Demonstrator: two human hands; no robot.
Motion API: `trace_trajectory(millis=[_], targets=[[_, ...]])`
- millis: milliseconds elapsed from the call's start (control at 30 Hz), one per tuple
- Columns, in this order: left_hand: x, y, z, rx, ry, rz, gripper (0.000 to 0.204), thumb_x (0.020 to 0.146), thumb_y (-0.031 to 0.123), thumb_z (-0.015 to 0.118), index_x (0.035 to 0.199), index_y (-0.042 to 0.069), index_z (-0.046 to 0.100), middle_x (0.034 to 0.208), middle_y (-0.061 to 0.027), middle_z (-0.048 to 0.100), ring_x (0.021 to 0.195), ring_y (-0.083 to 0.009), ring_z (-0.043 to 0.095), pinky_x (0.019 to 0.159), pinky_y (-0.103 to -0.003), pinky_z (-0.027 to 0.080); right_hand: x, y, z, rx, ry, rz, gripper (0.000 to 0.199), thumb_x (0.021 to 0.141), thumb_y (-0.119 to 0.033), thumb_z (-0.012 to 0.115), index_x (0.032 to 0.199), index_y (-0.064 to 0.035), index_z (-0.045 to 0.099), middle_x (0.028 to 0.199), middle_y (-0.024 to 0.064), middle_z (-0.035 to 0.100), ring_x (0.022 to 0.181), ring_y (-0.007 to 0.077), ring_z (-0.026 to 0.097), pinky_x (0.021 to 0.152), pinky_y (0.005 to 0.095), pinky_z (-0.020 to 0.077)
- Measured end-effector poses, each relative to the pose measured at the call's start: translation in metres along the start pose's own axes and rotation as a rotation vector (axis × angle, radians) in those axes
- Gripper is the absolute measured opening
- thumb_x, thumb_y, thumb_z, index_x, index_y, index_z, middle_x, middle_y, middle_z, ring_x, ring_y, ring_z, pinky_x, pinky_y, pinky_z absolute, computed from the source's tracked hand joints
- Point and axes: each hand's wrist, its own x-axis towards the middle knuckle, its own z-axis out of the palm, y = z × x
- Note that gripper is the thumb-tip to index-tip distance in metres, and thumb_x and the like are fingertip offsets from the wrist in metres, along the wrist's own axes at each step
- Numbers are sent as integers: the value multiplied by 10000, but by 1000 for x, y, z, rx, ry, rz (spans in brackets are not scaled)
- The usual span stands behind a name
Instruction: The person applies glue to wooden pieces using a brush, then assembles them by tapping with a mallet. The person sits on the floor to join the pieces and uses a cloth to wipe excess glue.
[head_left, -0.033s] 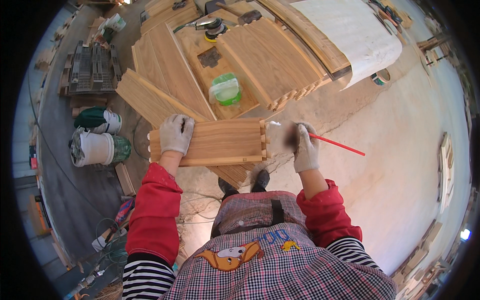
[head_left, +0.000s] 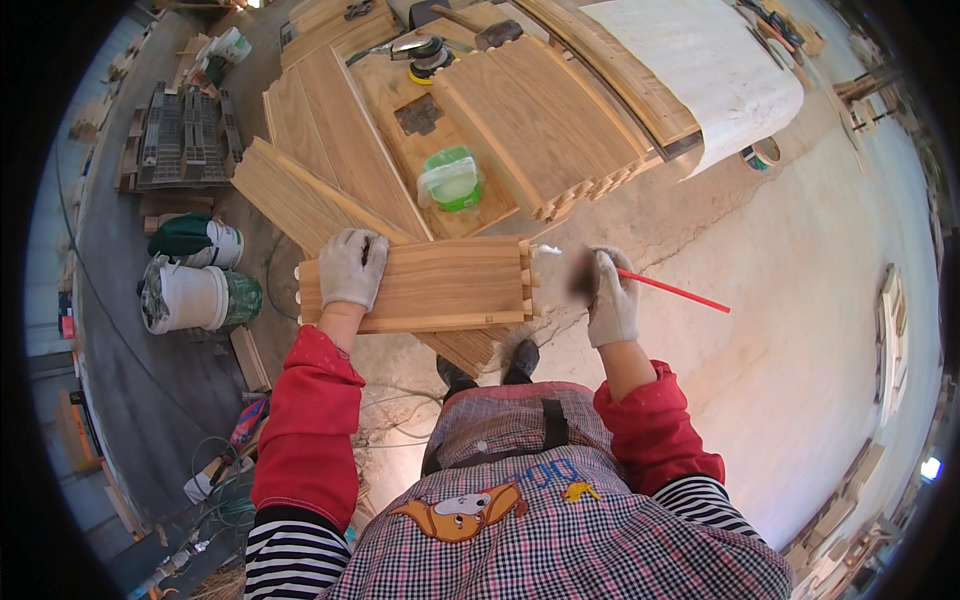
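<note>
A light wooden board with finger-joint notches on both ends is held level in front of me. My left hand, in a white glove, lies flat on its left end. My right hand, also gloved, grips a thin brush with a red handle. The brush's white tip touches the notched right end of the board. An open green tub of white glue sits on the wooden panels just beyond the board.
Stacked wooden panels and long boards fill the area ahead, with a sander on top. White and green buckets stand to the left. A white sheet covers planks at upper right. Concrete floor lies right.
</note>
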Motion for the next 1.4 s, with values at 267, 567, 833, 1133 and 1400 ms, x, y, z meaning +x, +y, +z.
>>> trace_trajectory(millis=[267,567,833,1133,1400], targets=[[0,-1,1,-15,-7,0,211,856,272,595,789,78,645,844,-99,635,858,-319,583,796,-431,445,-8,16,-15,21,40,27,181,945,-168,555,1026,-15,607,872,46,630,746,117,593,668,253,496],[-1,-1,2,-15,13,9,211,857,264,590,785,72,640,835,-109,636,865,-322,586,793,-435,447,0,14,-20,61,-11,126,185,952,-199,544,1054,-50,580,851,74,635,692,187,620,607,323,523],[-1,0,1,-13,9,12,229,864,289,585,797,78,644,861,-107,640,882,-321,586,801,-439,445,5,24,-26,160,-7,136,181,948,-208,542,1038,-57,583,850,107,644,693,227,638,627,362,537],[-1,0,1,1,14,0,271,872,327,573,802,76,650,884,-114,645,883,-332,585,799,-447,445,-4,19,-23,57,-6,126,190,940,-211,551,1038,-50,583,827,106,639,688,235,633,633,358,530],[-2,-4,5,12,-11,-29,287,880,336,560,816,71,651,894,-121,649,877,-338,591,793,-453,453,-9,23,-19,29,31,6,195,932,-203,548,1020,-31,577,802,104,629,666,215,617,605,334,516]])
